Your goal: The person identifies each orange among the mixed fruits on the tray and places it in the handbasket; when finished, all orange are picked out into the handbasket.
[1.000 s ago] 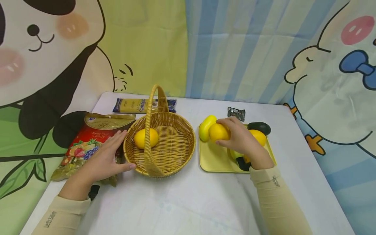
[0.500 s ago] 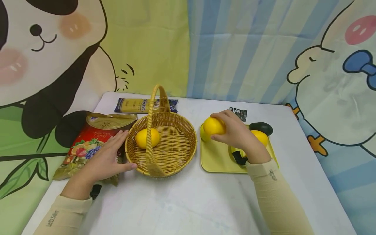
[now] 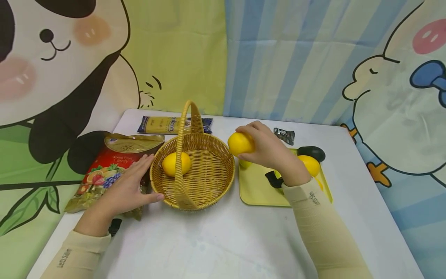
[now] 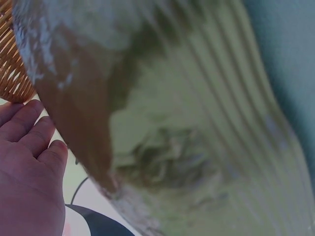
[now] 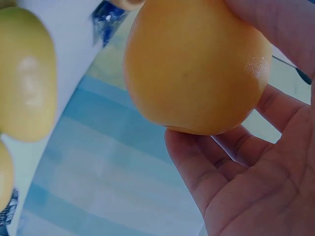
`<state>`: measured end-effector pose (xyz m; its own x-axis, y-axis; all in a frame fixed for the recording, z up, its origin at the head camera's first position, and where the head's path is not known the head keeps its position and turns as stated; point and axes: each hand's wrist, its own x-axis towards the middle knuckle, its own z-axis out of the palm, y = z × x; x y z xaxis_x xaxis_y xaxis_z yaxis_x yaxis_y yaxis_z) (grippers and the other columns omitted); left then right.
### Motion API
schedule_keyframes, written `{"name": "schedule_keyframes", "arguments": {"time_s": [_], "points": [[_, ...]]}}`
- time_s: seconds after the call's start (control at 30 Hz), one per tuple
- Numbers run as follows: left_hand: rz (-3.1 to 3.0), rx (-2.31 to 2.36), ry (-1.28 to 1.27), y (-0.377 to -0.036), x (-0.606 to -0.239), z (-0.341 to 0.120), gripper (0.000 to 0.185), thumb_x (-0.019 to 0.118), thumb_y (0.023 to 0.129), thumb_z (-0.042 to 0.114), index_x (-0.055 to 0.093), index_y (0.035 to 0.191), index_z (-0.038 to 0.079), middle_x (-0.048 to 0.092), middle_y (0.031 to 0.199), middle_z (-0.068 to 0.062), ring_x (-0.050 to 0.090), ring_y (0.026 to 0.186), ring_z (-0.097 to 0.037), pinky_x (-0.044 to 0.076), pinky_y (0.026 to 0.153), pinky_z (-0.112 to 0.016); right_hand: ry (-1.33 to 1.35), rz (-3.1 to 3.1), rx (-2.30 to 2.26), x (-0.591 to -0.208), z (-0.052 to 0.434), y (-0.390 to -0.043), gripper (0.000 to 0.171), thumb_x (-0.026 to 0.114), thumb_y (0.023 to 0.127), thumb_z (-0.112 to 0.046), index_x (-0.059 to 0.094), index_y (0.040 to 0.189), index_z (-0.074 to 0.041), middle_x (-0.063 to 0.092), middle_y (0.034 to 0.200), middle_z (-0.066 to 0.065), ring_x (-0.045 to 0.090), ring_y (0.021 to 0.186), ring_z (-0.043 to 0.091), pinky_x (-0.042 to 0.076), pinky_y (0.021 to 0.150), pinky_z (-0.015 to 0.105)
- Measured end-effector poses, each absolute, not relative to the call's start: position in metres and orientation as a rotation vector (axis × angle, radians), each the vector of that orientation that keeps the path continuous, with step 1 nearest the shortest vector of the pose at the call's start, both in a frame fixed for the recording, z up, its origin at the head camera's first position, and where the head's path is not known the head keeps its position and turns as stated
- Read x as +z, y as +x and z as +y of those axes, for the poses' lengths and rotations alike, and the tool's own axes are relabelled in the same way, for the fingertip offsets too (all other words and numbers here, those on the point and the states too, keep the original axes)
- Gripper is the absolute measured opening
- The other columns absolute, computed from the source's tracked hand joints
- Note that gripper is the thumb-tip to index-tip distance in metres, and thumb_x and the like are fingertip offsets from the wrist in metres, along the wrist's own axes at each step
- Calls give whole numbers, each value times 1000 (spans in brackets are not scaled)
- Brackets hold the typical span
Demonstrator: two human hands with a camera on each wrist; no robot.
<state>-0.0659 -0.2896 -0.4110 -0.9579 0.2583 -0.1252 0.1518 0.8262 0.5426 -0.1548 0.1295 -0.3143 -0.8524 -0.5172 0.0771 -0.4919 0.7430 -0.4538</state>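
Note:
My right hand (image 3: 266, 151) holds an orange (image 3: 240, 143) between thumb and fingers, raised at the right rim of the wicker basket (image 3: 209, 166). In the right wrist view the fingertips curl under the orange (image 5: 197, 69). Inside the basket, to the left behind its upright handle, lies another yellow-orange fruit (image 3: 169, 164). My left hand (image 3: 130, 190) has its fingers stretched along the basket's left side, thumb near the front rim. Below my right hand is a yellow tray (image 3: 254, 190) with a yellow-green mango (image 3: 244, 164), partly hidden, and several other fruits.
A red and gold candy bag (image 3: 101, 170) lies left of the basket, partly under my left hand. Behind the basket is a pasta packet (image 3: 162, 125). A small black packet (image 3: 284, 135) lies behind the tray; a dark green oval fruit (image 3: 311, 154) sits at its back right corner.
My right hand has lifted the orange off the tray area and carried it left to the basket's rim. The left hand has stayed at the basket's side.

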Motion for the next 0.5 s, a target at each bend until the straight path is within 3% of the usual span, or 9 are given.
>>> {"name": "schedule_keyframes", "arguments": {"time_s": [0.3, 0.5], "points": [[2809, 815, 316, -64, -412, -291, 130, 80, 76, 73, 6, 170, 26, 7, 177, -16, 9, 161, -52, 17, 116, -85, -924, 2840, -742, -306, 100, -159, 69, 89, 85, -26, 58, 146, -17, 52, 144, 13, 52, 127, 30, 53, 103, 48], [2822, 801, 326, -67, -415, -292, 130, 80, 75, 74, 6, 170, 27, 9, 178, -13, 9, 163, -45, 16, 120, -81, -950, 2827, -721, -304, 83, -162, 68, 89, 85, -30, 59, 145, -19, 52, 143, 11, 51, 126, 28, 54, 102, 45]]}}
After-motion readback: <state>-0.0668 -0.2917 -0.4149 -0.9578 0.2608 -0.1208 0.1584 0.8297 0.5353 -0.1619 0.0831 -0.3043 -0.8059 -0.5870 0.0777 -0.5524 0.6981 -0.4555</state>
